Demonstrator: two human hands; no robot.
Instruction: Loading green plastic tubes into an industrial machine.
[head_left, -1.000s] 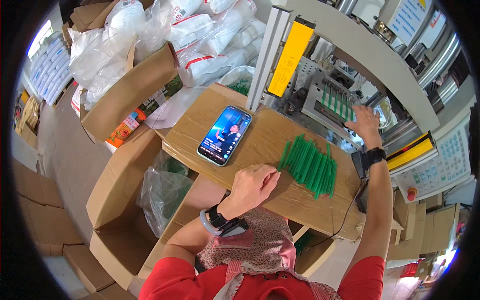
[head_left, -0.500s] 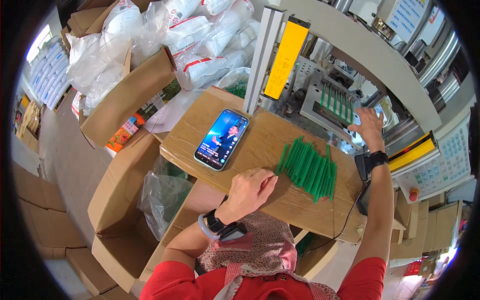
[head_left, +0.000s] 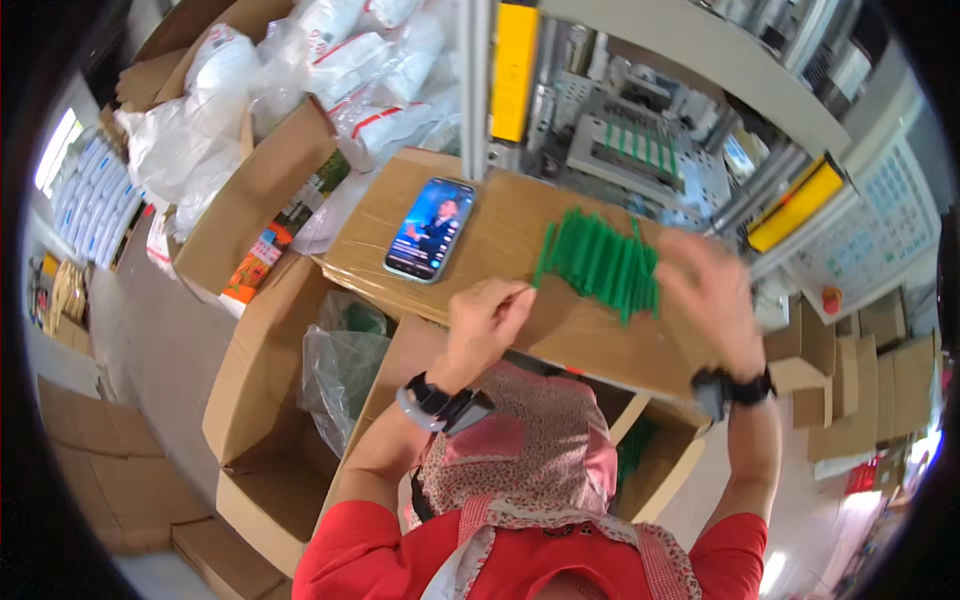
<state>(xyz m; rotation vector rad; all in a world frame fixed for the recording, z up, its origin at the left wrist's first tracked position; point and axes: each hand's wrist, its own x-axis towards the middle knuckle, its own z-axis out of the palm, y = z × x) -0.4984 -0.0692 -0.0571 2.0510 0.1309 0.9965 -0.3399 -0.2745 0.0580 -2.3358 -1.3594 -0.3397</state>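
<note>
A bunch of thin green plastic strips (head_left: 605, 262) lies on the brown cardboard work surface (head_left: 500, 215). My left hand (head_left: 483, 318) is closed in a pinch at the lower end of the leftmost strip, just left of the bunch. Right of the bunch hovers my right hand (head_left: 708, 300), blurred by motion, its fingers apart and nothing visible in them. Behind, several green strips (head_left: 640, 145) lie side by side on the metal mould plate (head_left: 590, 155) of a press. Each wrist wears a black strapped device.
A lit phone (head_left: 430, 230) lies left of the strips. Yellow guard bars (head_left: 514, 75) flank the press opening, and a button panel (head_left: 860, 230) stands at the right. An open carton (head_left: 265, 440) with a plastic bag (head_left: 340, 370) is at lower left. White sacks (head_left: 370, 70) are piled behind.
My right hand has drawn back from the press mould toward me, to the right side of the strip bunch. My left hand stays pinched beside the bunch. The whole view has shifted.
</note>
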